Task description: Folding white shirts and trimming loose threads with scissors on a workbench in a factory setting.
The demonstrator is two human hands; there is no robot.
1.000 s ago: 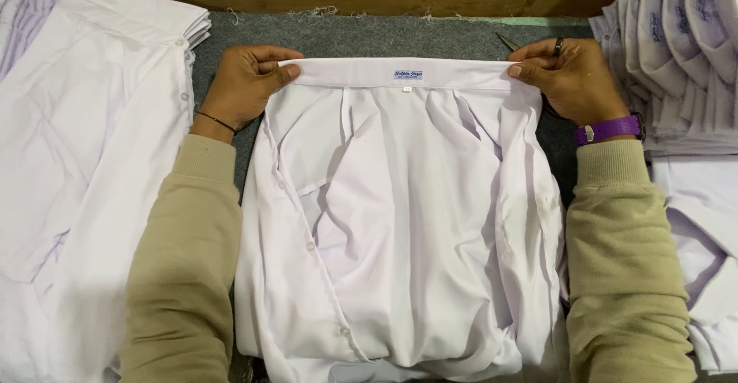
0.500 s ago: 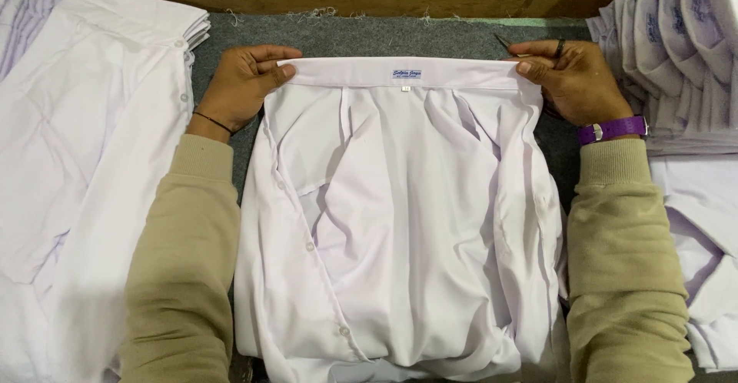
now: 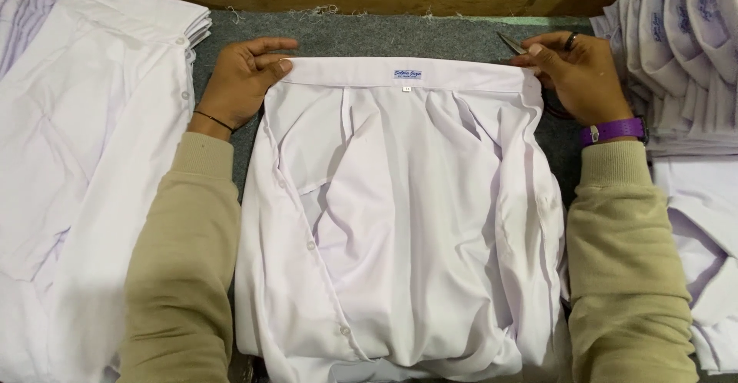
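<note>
Head view: collar [image 3: 400, 72] between fingers [image 3: 270, 66]

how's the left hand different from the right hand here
The left hand is bare of tools with a thin black band at the wrist; the right hand holds small scissors and has a purple watch. The left thumb points inward along the collar; the right fingers curl over its end. Both hold the white shirt collar.

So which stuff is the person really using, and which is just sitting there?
In use:
- white shirt, its collar edge pinched at both ends
- left hand
- right hand, also holding small scissors

Just lying about:
- white garments on the left
- stack of folded shirts on the right
- grey mat
</note>
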